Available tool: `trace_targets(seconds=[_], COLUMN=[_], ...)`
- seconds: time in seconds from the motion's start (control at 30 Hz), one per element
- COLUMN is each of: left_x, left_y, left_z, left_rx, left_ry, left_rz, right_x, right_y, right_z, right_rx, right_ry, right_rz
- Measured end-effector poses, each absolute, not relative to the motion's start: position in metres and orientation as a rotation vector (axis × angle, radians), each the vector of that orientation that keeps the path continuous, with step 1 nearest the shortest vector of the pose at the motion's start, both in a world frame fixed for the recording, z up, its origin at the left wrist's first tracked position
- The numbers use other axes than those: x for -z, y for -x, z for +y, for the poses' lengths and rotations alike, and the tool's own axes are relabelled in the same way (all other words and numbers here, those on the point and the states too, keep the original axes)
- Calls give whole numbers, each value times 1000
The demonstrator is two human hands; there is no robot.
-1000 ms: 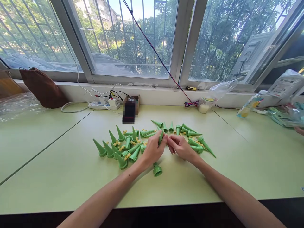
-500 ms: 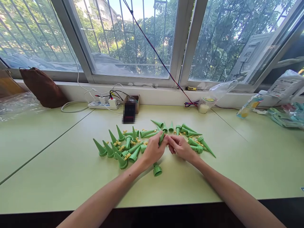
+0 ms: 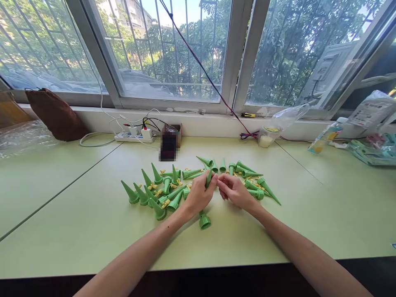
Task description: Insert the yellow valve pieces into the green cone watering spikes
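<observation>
My left hand (image 3: 199,193) is closed around a green plastic watering spike (image 3: 209,178), its pointed end sticking up past the thumb. My right hand (image 3: 234,191) meets it at the fingertips, thumb and forefinger pinched together by the spike; whatever lies between them is hidden. Just below my left hand, another green spike (image 3: 204,222) lies with its open cap toward me. Standing spikes (image 3: 129,193) and lying ones fill the left side of the pile, with small yellow valves (image 3: 166,203) among them. More spikes (image 3: 269,191) lie beyond and to the right of my right hand.
Along the window wall sit a brown bag (image 3: 57,115), a white power strip (image 3: 136,136) and a small box behind a blurred dark object (image 3: 168,146). Farther right are a plastic bag holding a cup (image 3: 266,139), a bottle (image 3: 328,136) and pale green items (image 3: 368,150).
The spike in my left hand has tipped slightly more upright. Both hands stay together in nearly the same place, and the pile looks unchanged.
</observation>
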State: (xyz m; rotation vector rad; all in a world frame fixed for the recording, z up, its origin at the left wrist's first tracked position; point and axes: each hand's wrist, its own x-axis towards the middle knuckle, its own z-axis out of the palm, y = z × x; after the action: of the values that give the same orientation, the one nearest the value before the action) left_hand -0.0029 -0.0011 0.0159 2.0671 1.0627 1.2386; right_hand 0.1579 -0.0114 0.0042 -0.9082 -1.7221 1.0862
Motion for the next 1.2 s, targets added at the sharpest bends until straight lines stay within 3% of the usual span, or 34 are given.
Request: trace_targets(seconds=[1.2], left_x=[-17], left_y=[4], left_z=[0], left_rx=[-1183], left_ry=[-2021], left_rz=[1066], right_x=[-2], right_y=[-158], right_z=[-10], right_rx=[-979], right_ry=[943], right_rz=[-1804])
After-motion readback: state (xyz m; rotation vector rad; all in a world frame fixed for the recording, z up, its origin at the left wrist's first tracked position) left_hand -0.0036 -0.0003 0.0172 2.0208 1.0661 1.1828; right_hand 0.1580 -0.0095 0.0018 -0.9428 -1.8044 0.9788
